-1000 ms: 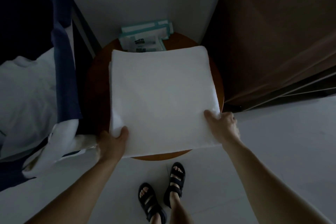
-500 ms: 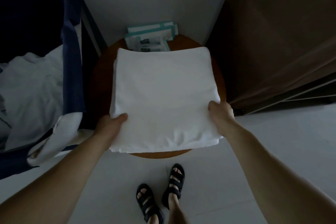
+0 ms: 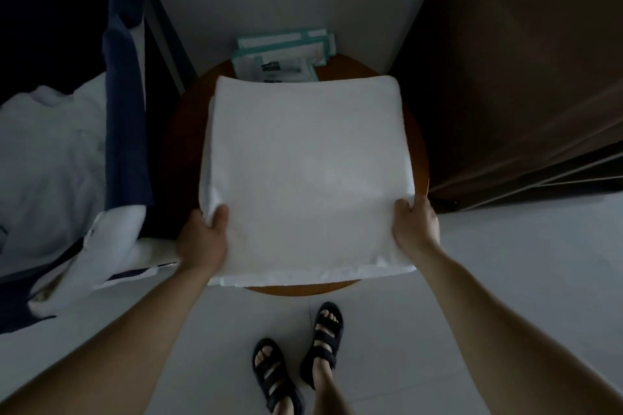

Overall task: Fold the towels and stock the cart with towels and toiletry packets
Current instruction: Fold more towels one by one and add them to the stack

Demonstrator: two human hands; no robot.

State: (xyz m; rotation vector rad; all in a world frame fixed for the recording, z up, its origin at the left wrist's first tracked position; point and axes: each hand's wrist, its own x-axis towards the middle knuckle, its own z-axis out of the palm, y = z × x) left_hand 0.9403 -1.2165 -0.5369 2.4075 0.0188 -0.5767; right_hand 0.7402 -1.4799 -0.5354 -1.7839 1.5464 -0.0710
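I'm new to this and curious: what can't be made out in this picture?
Head view:
- Print on the packets: too small and dim; the towel covers their near ends.
- Fingers of the left hand and right hand: tucked under the towel.
- The table: mostly covered by the towel.
- The blue bag: cut off by the left edge.

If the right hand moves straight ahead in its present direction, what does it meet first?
The folded white towel, which the right hand grips at its edge; beyond it, probably the toiletry packets.
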